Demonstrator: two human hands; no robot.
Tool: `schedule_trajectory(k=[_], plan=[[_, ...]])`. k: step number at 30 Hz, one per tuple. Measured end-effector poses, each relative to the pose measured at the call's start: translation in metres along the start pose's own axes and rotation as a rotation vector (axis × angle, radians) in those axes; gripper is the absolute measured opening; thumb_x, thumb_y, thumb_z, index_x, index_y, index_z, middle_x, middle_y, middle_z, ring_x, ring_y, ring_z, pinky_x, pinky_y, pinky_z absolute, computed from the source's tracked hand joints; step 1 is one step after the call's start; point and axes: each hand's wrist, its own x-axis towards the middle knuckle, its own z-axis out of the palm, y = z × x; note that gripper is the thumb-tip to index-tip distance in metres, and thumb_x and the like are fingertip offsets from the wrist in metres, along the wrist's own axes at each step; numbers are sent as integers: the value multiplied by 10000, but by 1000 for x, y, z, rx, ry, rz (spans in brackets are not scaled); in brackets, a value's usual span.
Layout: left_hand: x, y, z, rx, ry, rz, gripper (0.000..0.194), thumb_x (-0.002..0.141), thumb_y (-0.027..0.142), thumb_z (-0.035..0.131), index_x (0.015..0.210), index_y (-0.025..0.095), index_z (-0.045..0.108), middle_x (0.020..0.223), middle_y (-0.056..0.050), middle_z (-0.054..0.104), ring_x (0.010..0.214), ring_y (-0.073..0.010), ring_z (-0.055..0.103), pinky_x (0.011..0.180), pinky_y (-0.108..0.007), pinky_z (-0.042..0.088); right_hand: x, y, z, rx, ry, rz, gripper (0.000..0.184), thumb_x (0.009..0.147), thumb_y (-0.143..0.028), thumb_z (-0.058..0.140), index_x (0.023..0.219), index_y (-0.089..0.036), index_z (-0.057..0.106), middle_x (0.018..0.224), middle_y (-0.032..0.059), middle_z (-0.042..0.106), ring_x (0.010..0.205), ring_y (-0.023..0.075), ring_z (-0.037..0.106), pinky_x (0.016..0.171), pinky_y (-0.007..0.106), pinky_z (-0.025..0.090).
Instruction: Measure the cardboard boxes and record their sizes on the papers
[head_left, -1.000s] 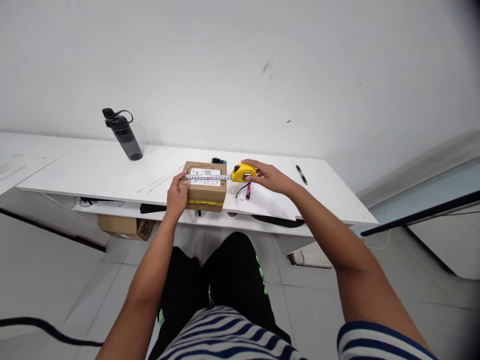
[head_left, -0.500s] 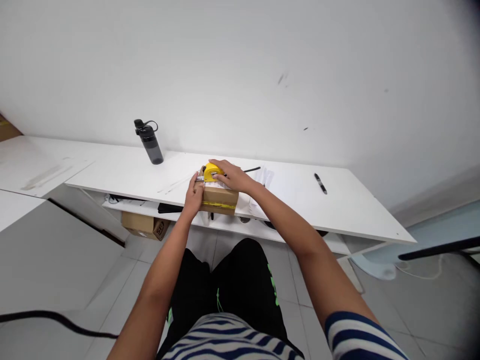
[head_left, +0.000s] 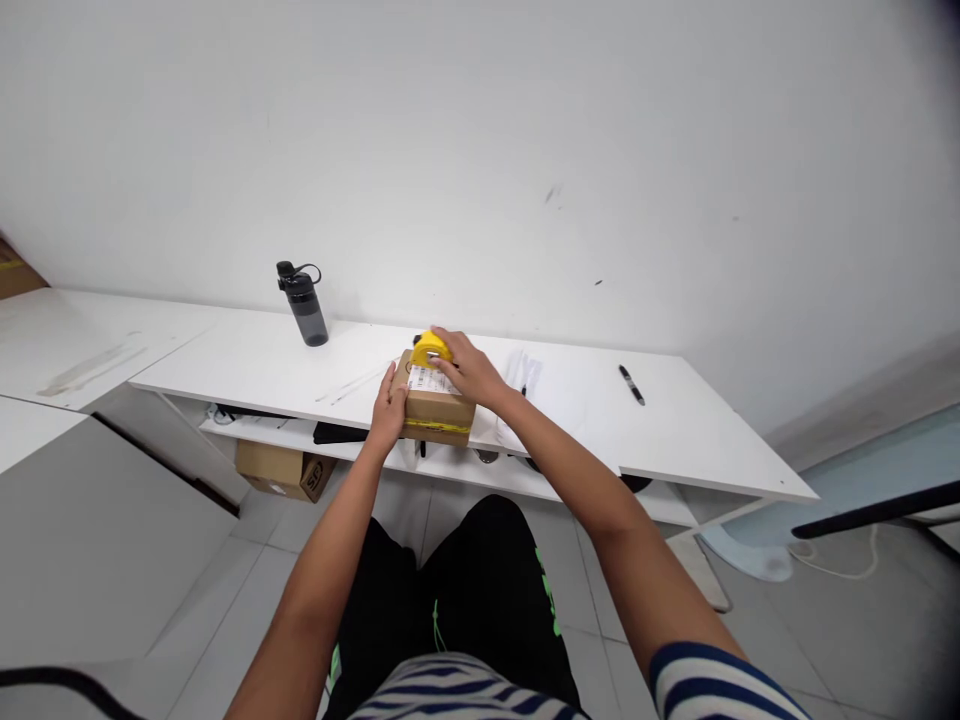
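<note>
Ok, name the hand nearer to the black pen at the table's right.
Right. The right hand holds the yellow tape measure over the cardboard box, left of the black pen; the left hand, against the box's left side, is farther away.

Matt cardboard box, smooth plastic tape measure

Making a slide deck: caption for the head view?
Left hand on a cardboard box, right hand holding a yellow tape measure.
</note>
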Motion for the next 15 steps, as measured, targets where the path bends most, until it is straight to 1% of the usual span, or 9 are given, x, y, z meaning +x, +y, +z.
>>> schedule_trajectory(k=[2, 4, 6, 7, 9, 11, 13, 15], plan=[[4, -2, -4, -10, 8, -30, 532, 912, 413, 509, 1425, 275, 495, 1544, -34, 434, 1437, -259, 377, 1204, -406, 284, -15, 15, -10, 43, 131, 82, 596, 964, -456, 402, 1518, -257, 304, 1413, 138, 483, 1264, 288, 495, 1027, 468, 442], [10, -7, -9, -39, 38, -44, 508, 902, 419, 508, 1387, 268, 536, 1517, -40, 470, 1413, -259, 410, 1188, -412, 311, -29, 32, -16, 99, 250, 179, 648, 951, -512, 416, 1527, -246, 282, 1456, 147, 450, 1283, 280, 484, 1034, 460, 445], [17, -12, -15, -105, 75, -50, 514, 888, 440, 509, 1368, 260, 545, 1500, -48, 491, 1382, -248, 449, 1147, -395, 372, -42, 48, -18, 153, 330, 269, 710, 938, -561, 415, 1544, -239, 234, 1495, 154, 412, 1292, 274, 482, 1025, 461, 459], [20, -14, -19, -160, 92, -59, 528, 882, 455, 505, 1370, 256, 535, 1487, -54, 504, 1356, -240, 479, 1109, -379, 418, -46, 55, -19, 174, 350, 300, 736, 935, -578, 407, 1555, -240, 201, 1504, 155, 404, 1292, 274, 485, 1018, 466, 467], [23, -17, -25, -303, 121, -113, 567, 878, 484, 484, 1396, 254, 486, 1445, -66, 543, 1267, -224, 561, 983, -344, 516, -52, 63, -17, 210, 344, 326, 764, 936, -598, 383, 1570, -244, 143, 1504, 154, 406, 1288, 272, 495, 1004, 475, 480], [22, -19, -28, -434, 130, -220, 586, 881, 499, 447, 1420, 271, 429, 1375, -70, 592, 1112, -211, 647, 821, -324, 574, -51, 62, -15, 254, 306, 323, 775, 937, -608, 376, 1573, -242, 126, 1505, 153, 408, 1282, 264, 505, 996, 462, 490], [16, -23, -28, -498, 105, -328, 574, 875, 487, 449, 1414, 293, 408, 1300, -63, 626, 958, -193, 681, 709, -315, 579, -42, 54, -11, 301, 268, 308, 780, 933, -612, 394, 1568, -230, 151, 1523, 150, 388, 1305, 256, 488, 1017, 439, 481], [10, -30, -26, -497, 96, -378, 546, 860, 448, 483, 1379, 290, 424, 1227, -58, 643, 892, -178, 676, 686, -314, 573, -28, 42, -6, 328, 246, 274, 774, 928, -608, 413, 1557, -216, 190, 1546, 144, 360, 1353, 249, 441, 1066, 424, 445]])
